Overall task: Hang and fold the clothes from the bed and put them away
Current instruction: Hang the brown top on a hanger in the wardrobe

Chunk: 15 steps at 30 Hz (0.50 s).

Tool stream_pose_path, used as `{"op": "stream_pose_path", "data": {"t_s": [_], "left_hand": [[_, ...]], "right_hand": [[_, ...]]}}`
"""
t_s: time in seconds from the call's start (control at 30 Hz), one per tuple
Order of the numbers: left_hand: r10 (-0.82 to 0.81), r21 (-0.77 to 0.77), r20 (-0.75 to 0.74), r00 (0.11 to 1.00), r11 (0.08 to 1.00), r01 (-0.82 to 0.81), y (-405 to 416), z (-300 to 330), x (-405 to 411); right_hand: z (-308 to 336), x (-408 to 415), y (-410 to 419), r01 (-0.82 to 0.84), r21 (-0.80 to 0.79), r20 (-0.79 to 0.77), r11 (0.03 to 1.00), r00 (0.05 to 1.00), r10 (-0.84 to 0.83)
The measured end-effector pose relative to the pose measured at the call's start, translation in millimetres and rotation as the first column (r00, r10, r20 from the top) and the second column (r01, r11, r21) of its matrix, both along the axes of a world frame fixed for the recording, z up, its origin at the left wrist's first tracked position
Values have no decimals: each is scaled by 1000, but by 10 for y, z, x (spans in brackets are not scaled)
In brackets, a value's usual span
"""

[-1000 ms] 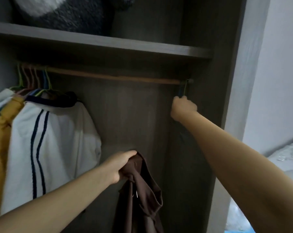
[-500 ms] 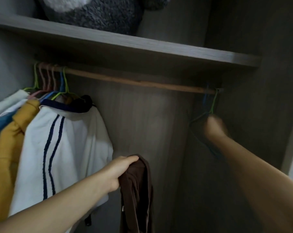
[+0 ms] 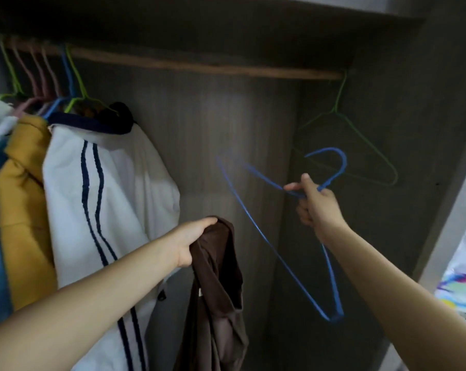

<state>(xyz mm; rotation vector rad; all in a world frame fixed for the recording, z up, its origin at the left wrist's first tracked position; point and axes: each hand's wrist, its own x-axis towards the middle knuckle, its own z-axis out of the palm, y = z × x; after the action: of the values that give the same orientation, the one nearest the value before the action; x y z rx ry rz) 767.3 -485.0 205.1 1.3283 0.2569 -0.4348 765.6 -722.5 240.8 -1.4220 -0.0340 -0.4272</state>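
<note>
While both hands are occupied, the coming move is judged to turn on bringing hanger and garment together: the brown garment [image 3: 221, 285] hangs limp from the left hand [image 3: 193, 241], which clutches its top edge, long axis running straight down toward 6 o'clock; the blue wire hanger [image 3: 264, 236] lies at about 2 o'clock from it, pinched at the neck by the right hand [image 3: 316, 204], hook uppermost, its long bar slanting from 11 o'clock down to 5 o'clock. The two hands are near each other, level apart, with nothing between them. Beyond the left forearm at 9 o'clock hangs a white striped jacket [image 3: 100, 199], just beside a yellow top [image 3: 20, 199]. Farther back, a green hanger [image 3: 361, 141] hangs bare at 1 o'clock from the wooden rail [image 3: 199, 66]; the rail stretch between it and the hung clothes appears free for the garment.
</note>
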Motion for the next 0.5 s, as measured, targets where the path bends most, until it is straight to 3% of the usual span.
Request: {"op": "stream_pose_path", "data": {"t_s": [0.13,0.23,0.4,0.5], "left_hand": [[-12,20,-49,999,1000,13,84,-175,-86],[-57,22,-11,998,998,58,71,-211,-158],[-109,-16,70,992,994,110,108,-68,-237],[-33,-69,111,993,997,41,308,44,-156]], "right_hand": [[86,-477,275,-98,421,205,902,979,11],[85,-712,478,-166,523,335,836,942,-22],[-272,-829,932,-72,399,300,914,952,-56],[-504,-867,977,-84,55,132,995,988,76]]}}
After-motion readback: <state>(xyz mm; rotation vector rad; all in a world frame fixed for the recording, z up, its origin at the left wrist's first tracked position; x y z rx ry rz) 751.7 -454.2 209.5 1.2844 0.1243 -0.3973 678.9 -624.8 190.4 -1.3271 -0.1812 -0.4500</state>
